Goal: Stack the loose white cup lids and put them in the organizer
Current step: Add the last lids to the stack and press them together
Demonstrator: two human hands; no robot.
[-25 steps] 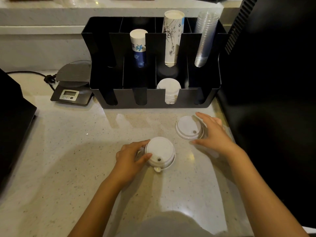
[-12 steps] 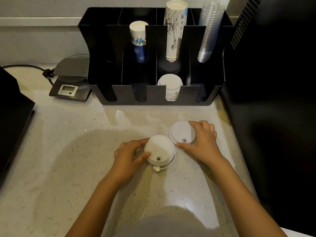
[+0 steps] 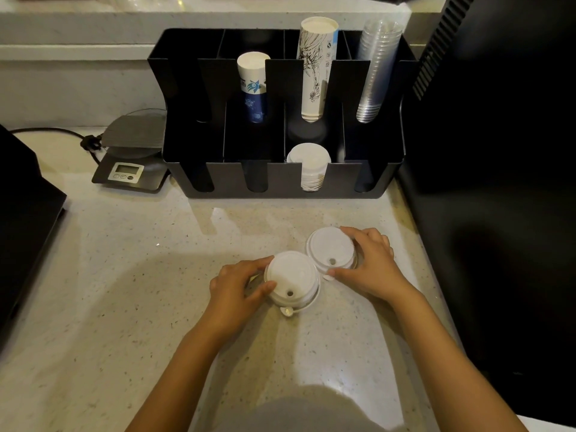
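Speckled counter (image 3: 124, 307), black organizer (image 3: 280, 182), scale (image 3: 131, 151), lids (image 3: 293, 279)

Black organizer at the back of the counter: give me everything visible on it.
The black slotted plastic-looking organizer stands upright on the speckled countertop, split into compartments with slots cut in its front wall. The back row holds a blue-and-white paper cup stack, a taller white printed cup stack and clear plastic cups. One front compartment holds stacked white lids. Neither hand touches it.

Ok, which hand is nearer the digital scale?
Left. The left hand sits right of and nearer the camera than the digital scale, holding a lid stack; the right hand is farther right.
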